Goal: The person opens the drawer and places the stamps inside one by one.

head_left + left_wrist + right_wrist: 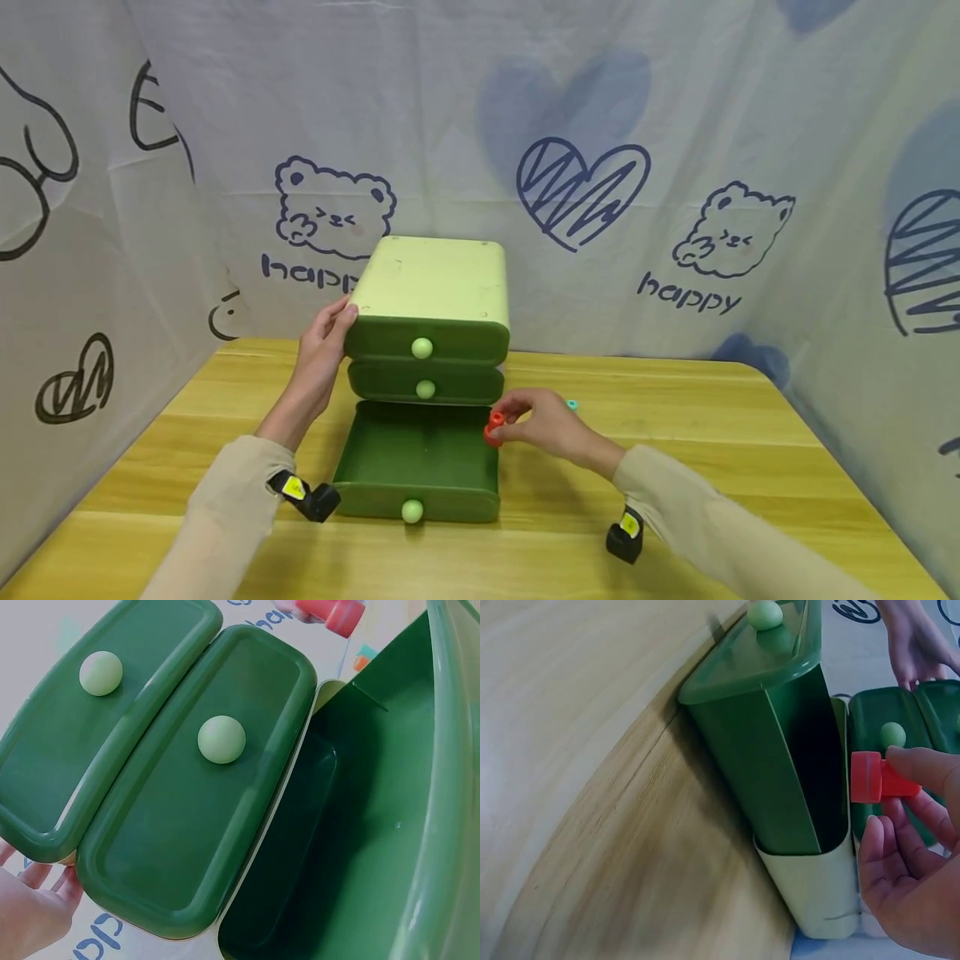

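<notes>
A small drawer cabinet (438,279) with a pale yellow-green shell and green fronts stands on the table. Its bottom drawer (420,454) is pulled out and its inside looks bare; the middle drawer (196,787) and the top drawer (386,340) are closed. My left hand (318,354) rests against the cabinet's upper left side, fingers laid along it near the front corner. Between thumb and fingers, my right hand (551,425) pinches a red bolt-shaped plastic piece (867,778) with a wide head and narrower shaft. It is over the right wall of the bottom drawer.
A small teal piece (572,405) lies on the wooden table (675,467) behind the right hand. An orange piece (363,663) shows beside it in the left wrist view. A printed white cloth (450,125) hangs behind the table and at both sides.
</notes>
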`<action>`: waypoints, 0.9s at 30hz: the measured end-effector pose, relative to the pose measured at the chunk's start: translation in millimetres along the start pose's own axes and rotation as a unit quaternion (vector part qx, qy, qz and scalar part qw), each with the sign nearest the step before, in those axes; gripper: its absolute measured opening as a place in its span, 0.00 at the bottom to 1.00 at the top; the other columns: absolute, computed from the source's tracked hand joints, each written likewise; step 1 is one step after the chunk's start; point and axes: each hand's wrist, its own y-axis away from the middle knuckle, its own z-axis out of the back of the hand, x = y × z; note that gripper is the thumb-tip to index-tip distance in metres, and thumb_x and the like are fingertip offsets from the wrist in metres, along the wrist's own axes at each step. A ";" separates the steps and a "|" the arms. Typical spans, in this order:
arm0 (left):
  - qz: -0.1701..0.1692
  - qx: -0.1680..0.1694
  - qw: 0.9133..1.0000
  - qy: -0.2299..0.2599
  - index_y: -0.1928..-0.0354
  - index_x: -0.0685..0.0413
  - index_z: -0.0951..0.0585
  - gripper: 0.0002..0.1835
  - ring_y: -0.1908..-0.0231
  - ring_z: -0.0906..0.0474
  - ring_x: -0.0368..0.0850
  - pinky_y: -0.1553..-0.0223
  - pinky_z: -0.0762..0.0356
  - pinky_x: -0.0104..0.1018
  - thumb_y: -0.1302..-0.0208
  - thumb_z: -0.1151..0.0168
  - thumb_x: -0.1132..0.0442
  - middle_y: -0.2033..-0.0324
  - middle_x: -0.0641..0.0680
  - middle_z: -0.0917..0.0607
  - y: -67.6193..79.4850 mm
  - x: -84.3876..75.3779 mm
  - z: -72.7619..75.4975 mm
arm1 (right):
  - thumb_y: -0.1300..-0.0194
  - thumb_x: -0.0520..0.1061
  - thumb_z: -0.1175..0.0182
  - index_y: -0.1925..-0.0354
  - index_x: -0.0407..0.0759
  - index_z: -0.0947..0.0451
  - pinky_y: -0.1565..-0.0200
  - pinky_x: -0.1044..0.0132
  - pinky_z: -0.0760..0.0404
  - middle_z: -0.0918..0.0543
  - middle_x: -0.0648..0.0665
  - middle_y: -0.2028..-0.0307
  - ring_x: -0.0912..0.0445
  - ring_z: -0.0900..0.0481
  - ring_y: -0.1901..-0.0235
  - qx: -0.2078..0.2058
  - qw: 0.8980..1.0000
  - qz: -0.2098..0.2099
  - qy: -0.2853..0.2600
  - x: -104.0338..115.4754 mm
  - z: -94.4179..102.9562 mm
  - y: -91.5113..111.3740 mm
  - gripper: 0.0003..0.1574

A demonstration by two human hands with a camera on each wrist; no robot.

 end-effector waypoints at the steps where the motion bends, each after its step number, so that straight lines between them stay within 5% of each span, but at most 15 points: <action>1: -0.001 0.000 1.000 0.001 0.26 0.56 0.45 0.35 0.35 0.40 0.53 0.33 0.42 0.46 0.27 0.52 0.45 0.30 0.59 0.40 0.1 -0.1 0.1 | 0.44 0.42 0.29 0.60 0.40 0.17 0.64 0.63 0.21 0.18 0.51 0.67 0.56 0.23 0.64 0.005 1.000 -0.002 0.002 1.9 -0.4 -1.5 0.13; 12: -0.003 0.002 1.000 -0.001 0.25 0.55 0.45 0.35 0.33 0.42 0.54 0.33 0.43 0.46 0.27 0.53 0.46 0.29 0.59 0.42 2.3 -1.4 -0.4 | 0.46 0.36 0.29 0.61 0.36 0.17 0.65 0.68 0.21 0.17 0.50 0.69 0.60 0.23 0.67 0.046 0.998 -0.005 -0.033 11.3 -17.9 -15.5 0.12; 27: -0.003 -0.005 1.000 -0.003 0.26 0.55 0.44 0.34 0.33 0.41 0.53 0.33 0.41 0.46 0.26 0.53 0.47 0.29 0.58 0.42 1.9 1.9 0.0 | 0.44 0.37 0.30 0.59 0.35 0.17 0.66 0.68 0.21 0.16 0.48 0.67 0.59 0.22 0.68 0.040 0.998 0.023 -0.034 3.5 -51.3 -29.8 0.13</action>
